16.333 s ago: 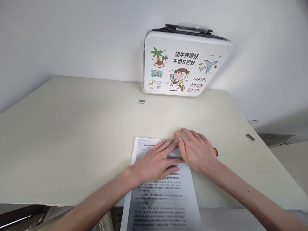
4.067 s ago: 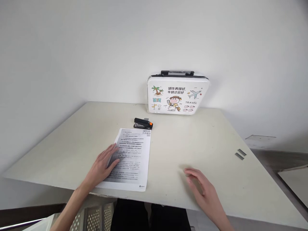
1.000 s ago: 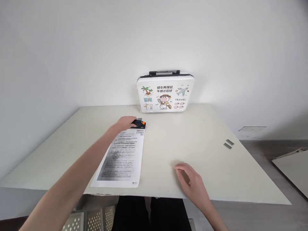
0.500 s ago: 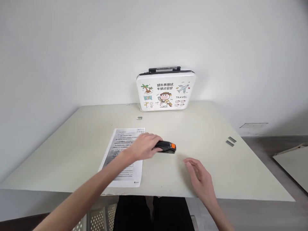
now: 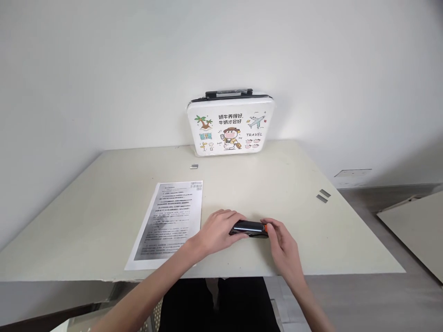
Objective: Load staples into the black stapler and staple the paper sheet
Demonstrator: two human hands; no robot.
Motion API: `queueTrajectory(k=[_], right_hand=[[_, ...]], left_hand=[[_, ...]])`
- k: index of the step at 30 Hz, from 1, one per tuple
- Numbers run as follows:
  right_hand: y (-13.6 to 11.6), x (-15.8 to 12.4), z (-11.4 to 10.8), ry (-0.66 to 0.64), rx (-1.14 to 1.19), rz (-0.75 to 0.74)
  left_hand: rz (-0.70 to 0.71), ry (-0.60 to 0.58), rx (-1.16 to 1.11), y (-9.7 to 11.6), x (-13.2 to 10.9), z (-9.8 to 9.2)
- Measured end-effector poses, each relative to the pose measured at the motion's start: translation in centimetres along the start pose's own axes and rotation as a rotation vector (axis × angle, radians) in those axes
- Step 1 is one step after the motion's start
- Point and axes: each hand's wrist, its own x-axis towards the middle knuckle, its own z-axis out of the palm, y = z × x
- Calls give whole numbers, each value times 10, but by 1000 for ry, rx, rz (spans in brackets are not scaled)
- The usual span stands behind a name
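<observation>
A black stapler (image 5: 249,227) with an orange end lies sideways between my two hands, near the table's front. My left hand (image 5: 221,230) is closed around its left part. At the orange end, the thumb and fingers of my right hand (image 5: 283,244) pinch the stapler. To the left of my hands a printed sheet of paper (image 5: 166,221) lies flat. Small strips of staples (image 5: 194,166) rest behind the paper, and two more strips (image 5: 322,196) lie at the right of the table.
A white case (image 5: 231,127) with cartoon prints and a black handle stands against the wall at the back of the pale table (image 5: 104,198). Another pale board or tabletop (image 5: 415,230) is at the far right, beyond the table's edge.
My left hand has moved right and nearer with the stapler, off the paper. My right hand, empty before, now grips the orange end. The view has shifted slightly.
</observation>
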Motion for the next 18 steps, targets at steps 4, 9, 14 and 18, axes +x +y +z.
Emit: queueTrajectory(k=[4,9,14,18], right_hand=[[2,1,0,-4,-44,-19],[8,3,2,-14,-55,-49],[6,0,5,-8,-53,-52],[3,-3,7,-42,-90,-67]], left_hand=[[-68,17,-71,-17,-17,-4],[-93,23,-106,-23,-24,-2],[-105,60,-93,-23,-25,2],[-68,102,-83,-29,-32,-2]])
